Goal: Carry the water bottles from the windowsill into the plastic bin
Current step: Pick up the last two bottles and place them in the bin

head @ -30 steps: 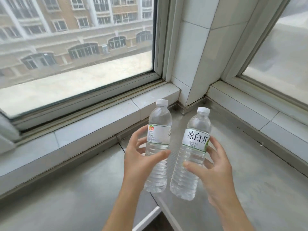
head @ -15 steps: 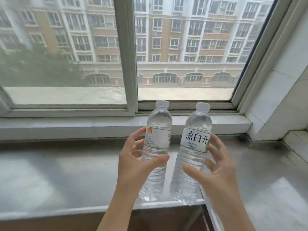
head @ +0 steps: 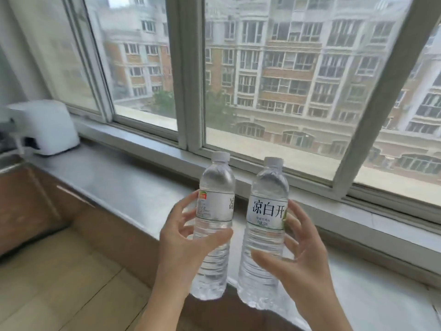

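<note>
View has swung left since half a second ago: the tiled corner on the right is gone, a white appliance now shows far left of the hands on the windowsill, and wood-tone floor fills the lower left. Hands and bottles sit in the same spots in the picture, same grips as before.

Window spans the back, apartment blocks outside. The sill runs diagonally behind the hands, from the appliance at left down to the lower right; its front edge passes just behind and under the bottle bases. Open room: bare sill left of the left hand up to the appliance, and floor below-left of it. Plastic bin not in view.

Left hand grips the left water bottle around its middle, thumb across the front, fingers round the label side. Right hand grips the right water bottle, thumb low on the front, fingers spread behind the label. Both bottles upright, capped, full, side by side with a narrow gap, held in the air in front of the sill.
</note>
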The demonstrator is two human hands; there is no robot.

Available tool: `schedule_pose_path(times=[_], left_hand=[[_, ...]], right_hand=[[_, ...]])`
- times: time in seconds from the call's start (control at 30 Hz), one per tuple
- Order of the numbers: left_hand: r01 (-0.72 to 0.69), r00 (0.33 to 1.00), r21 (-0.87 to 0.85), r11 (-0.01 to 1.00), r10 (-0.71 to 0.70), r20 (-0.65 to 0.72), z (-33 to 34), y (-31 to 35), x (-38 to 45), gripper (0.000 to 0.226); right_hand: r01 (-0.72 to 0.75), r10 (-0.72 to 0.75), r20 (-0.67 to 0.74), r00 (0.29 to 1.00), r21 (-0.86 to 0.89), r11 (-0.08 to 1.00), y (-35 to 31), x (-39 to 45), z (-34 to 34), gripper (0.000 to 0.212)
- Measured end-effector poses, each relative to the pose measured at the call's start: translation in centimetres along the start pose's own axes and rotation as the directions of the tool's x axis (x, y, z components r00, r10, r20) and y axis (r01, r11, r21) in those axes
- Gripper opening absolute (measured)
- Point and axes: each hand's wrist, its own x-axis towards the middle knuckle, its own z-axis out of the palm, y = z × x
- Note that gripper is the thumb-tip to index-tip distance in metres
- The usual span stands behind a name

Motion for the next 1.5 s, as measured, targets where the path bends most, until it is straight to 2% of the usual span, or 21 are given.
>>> schedule_pose_path(times=[0.13, 0.3, 0.47, 0.7, 0.87, 0.97, 1.03, 1.13, 1.23, 1.5], left_hand=[[-0.028, 0.983, -0.005, 1.0, 0.027, -0.18, -8.9, 0.2, 2.5, 0.082], [-0.042, 0.94, 0.003, 0.999, 0.04, -0.338, -18.7, 0.4, 3.6, 0.084], [-0.044, 0.834, 0.026, 0.999, 0.051, -0.55, -27.4, 0.5, 2.6, 0.086], [-0.049, 0.544, 0.024, 0.999, 0.047, -0.837, -38.1, 0.0, 0.0, 0.084], [-0.014, 0.335, 0.07, 0.997, 0.071, -0.939, -44.7, -0.4, -0.3, 0.082], [-0.006, 0.182, 0.093, 0.996, 0.093, -0.979, -49.0, -0.4, 0.5, 0.084], [0.012, 0.146, 0.104, 0.995, 0.101, -0.984, -51.0, -0.1, 0.7, 0.082], [0.036, 0.014, 0.127, 0.991, 0.127, -0.992, -55.0, 0.5, 1.3, 0.081], [0.028, -0.084, 0.131, 0.991, 0.133, -0.988, -58.1, 0.6, 1.3, 0.082], [0.029, -0.249, 0.117, 0.993, 0.121, -0.961, -65.9, 0.1, -0.6, 0.084]], right_hand=[[0.011, -0.023, 0.159, 0.987, 0.078, 0.997, 0.1, 1.6, 9.4, 0.097], [0.011, -0.059, 0.337, 0.94, 0.143, 0.99, -0.3, 2.2, 19.9, 0.098], [0.011, -0.129, 0.581, 0.804, 0.202, 0.979, -0.5, 2.4, 30.4, 0.099], [-0.055, -0.166, 0.84, 0.517, 0.227, 0.972, -0.3, 1.0, 44.6, 0.099], [-0.104, -0.235, 0.926, 0.294, 0.276, 0.956, -0.7, 0.1, 54.3, 0.099], [-0.16, -0.294, 0.947, 0.127, 0.312, 0.937, -1.1, -0.2, 60.9, 0.097], [-0.18, -0.314, 0.946, 0.087, 0.325, 0.929, -1.0, -0.6, 63.8, 0.095], [-0.235, -0.33, 0.944, -0.017, 0.317, 0.919, -1.0, -1.1, 69.7, 0.095], [-0.229, -0.356, 0.933, -0.056, 0.335, 0.914, -1.5, -2.0, 74.2, 0.091], [-0.27, -0.31, 0.923, -0.227, 0.246, 0.931, -1.4, -6.0, 84.7, 0.096]])
